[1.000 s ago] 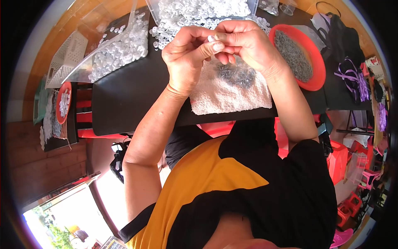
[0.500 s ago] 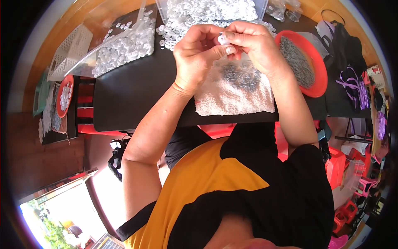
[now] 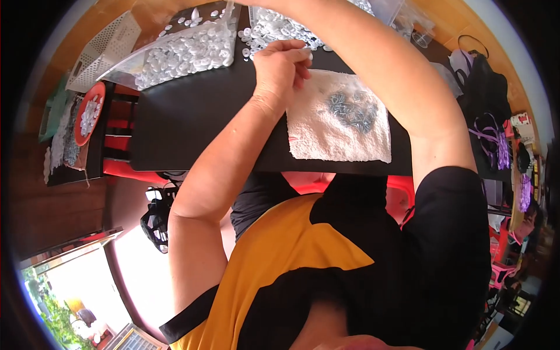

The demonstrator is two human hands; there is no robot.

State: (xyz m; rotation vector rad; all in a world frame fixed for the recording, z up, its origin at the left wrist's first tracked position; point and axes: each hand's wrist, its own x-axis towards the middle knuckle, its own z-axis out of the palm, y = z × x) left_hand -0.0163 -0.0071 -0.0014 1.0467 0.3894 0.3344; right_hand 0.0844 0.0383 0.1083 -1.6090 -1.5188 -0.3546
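Note:
My left hand (image 3: 280, 69) is raised over the dark table, just past the far left corner of a pale towel (image 3: 332, 144). Its fingers are closed in a pinch. A whitish spot shows at their tips, too small to tell a piece from a nail. A loose pile of small grey metal pins (image 3: 354, 111) lies on the towel. My right forearm (image 3: 379, 49) reaches up and leftward across the towel's far side, and the hand is cut off by the upper edge. Many small white round plastic pieces (image 3: 280, 26) are heaped beyond my left hand.
A clear bin (image 3: 186, 58) of white pieces stands at the far left, beside a white perforated basket (image 3: 108, 49). Farther left, a red dish (image 3: 88, 114) holds more white pieces. A black bag (image 3: 487, 84) and purple straps (image 3: 496, 137) are at the right.
My hands have parted. The right one has swung up and left out of the picture, its arm now covering the red tray of pins. My left hand stays near its earlier spot.

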